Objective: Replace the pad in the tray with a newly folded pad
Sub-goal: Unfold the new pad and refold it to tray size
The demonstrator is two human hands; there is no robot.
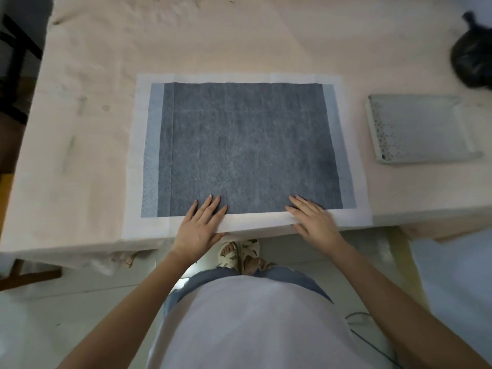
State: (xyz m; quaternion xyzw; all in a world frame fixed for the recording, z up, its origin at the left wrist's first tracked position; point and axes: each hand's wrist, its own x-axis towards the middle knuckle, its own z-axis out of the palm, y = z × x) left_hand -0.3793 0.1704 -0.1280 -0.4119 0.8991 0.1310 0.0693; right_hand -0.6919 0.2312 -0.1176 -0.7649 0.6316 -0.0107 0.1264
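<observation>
While your left hand (200,225) and right hand (313,220) rest flat and open, holding nothing, on the pad's (247,145) near border at the table's (80,129) near edge, the tray (418,129) sits toward its right edge.

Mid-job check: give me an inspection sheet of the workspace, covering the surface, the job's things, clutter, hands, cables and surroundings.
Surface: table covered with a pale cloth, lightly stained at the left.
Job's things: pad spread flat and unfolded, grey face up, white border, near edge at the table's front edge; tray to its right, apart from it, with no pad in it.
Clutter: black bag at the far right, blurred.
Hands: left hand and right hand lie flat, fingers spread, on the pad's near edge; no grip on anything.
Cables: a thin cable on the floor at the lower right.
Surroundings: light floor, slippered feet below the table edge, dark furniture at the far left.
</observation>
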